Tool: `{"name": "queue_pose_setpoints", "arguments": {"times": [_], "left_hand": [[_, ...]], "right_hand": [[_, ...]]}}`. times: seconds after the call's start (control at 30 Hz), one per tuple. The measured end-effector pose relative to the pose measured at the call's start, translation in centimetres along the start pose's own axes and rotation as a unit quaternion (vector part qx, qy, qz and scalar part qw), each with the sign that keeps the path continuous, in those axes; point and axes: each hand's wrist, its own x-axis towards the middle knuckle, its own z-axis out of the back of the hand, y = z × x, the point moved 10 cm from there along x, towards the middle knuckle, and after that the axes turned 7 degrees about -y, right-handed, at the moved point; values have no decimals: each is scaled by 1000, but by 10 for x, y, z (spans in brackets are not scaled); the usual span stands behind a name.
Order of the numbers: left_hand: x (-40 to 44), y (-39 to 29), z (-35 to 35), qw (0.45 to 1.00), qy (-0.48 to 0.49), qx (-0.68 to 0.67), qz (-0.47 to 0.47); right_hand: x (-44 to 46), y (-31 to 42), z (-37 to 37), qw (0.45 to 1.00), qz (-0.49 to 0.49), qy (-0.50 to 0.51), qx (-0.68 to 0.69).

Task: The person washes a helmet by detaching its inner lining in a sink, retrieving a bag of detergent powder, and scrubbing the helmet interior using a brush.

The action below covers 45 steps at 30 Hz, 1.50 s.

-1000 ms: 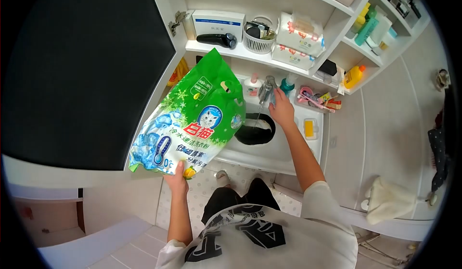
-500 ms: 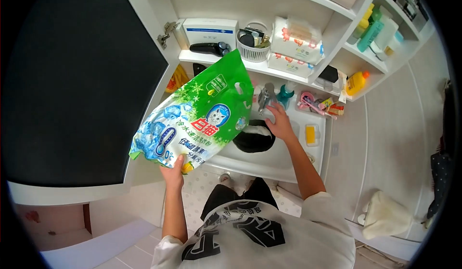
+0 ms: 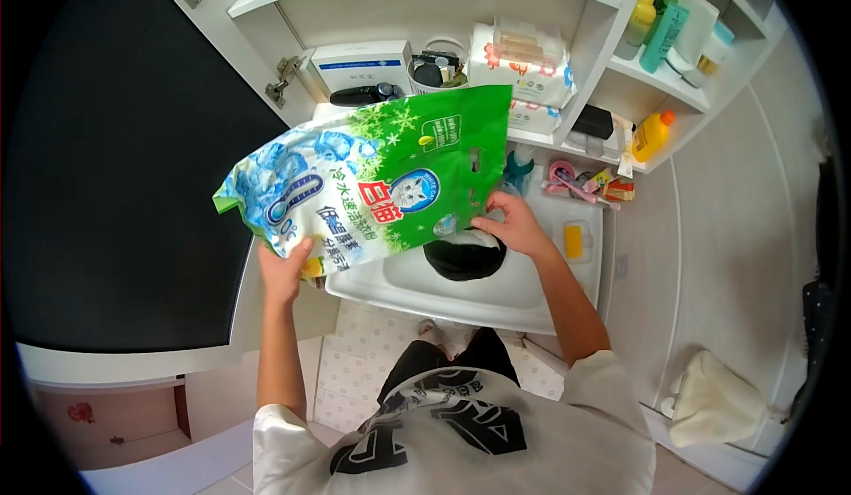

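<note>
A green, white and blue bag of laundry powder (image 3: pixel 355 185) is held tilted over the sink (image 3: pixel 390 284), its green end toward the right. My left hand (image 3: pixel 284 269) is closed on the bag's lower left edge, thumb on the printed front. At the green end, my right hand (image 3: pixel 514 226) pinches the right edge with the thumb in front; its other fingers are partly hidden. Under the bag, a black item with a pale patch (image 3: pixel 465 259), which looks like cloth, lies in the basin. The faucet is hidden behind the bag.
Open shelves behind hold a white box (image 3: pixel 363 62), a black shaver (image 3: pixel 363 95), tissue packs (image 3: pixel 523 65) and several bottles. A yellow bar in a soap dish (image 3: pixel 576 241) sits on the sink's right side. A dark cabinet door (image 3: pixel 133 176) stands at left.
The bag has turned more level, its green end swinging right and covering the faucet. My right hand has gone from free beside the faucet to gripping the bag. My left hand moved left and up.
</note>
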Motion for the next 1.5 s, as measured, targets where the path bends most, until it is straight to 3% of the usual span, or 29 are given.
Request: {"name": "queue_pose_setpoints", "arguments": {"times": [0.2, 0.4, 0.5, 0.67, 0.97, 1.17, 1.27, 1.37, 1.5], "left_hand": [[22, -40, -25, 990, 37, 131, -22], [33, -96, -63, 972, 63, 199, -105], [35, -116, -88, 943, 110, 290, -120], [41, -121, -104, 932, 107, 293, -187], [39, -112, -101, 941, 72, 268, -194], [35, -92, -83, 950, 48, 272, -147], [22, -71, -59, 977, -5, 184, -106], [0, -1, -13, 982, -95, 163, -26], [-49, 81, 14, 980, -180, -14, 82]], "right_hand": [[-1, 63, 4, 976, 118, -44, -177], [-3, 73, 3, 948, 175, -49, -262], [-4, 68, 6, 954, 160, -40, -249], [-5, 72, 3, 940, 192, -36, -280], [-7, 83, 13, 924, 222, -60, -305], [-5, 77, 13, 914, 229, -50, -330], [-1, 83, 19, 929, 201, -71, -303], [5, 73, 29, 951, 136, -73, -267], [13, 67, 31, 976, 82, -84, -182]]}}
